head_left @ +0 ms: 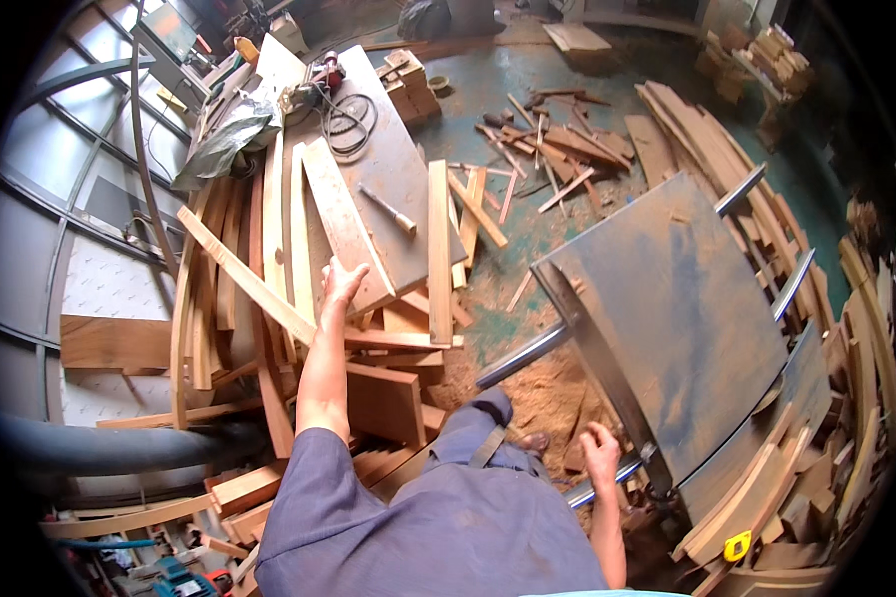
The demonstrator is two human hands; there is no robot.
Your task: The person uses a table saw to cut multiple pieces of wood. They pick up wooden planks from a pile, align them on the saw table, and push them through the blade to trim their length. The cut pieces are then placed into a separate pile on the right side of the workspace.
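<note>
A long light wooden board (335, 204) lies on the grey-topped table (398, 149) at the far left. My left hand (341, 283) reaches forward to its near end, with the thumb out to the side and the fingers stretched at the board's left edge. How firmly it touches the wood cannot be made out. Low on the right, my right hand (599, 456) hangs beside the metal machine table (677, 318), its fingers curled in and nothing visible in them. A chisel-like tool with a pale handle (388, 209) rests on the grey top, right of the board.
A red power tool (329, 72) and its coiled cord (351, 124) sit farther back. Long planks (269, 229) lean at the left, above a thick grey hose (129, 445). Scrap wood (558, 139) and sawdust cover the floor. A yellow tape measure (737, 545) lies low right.
</note>
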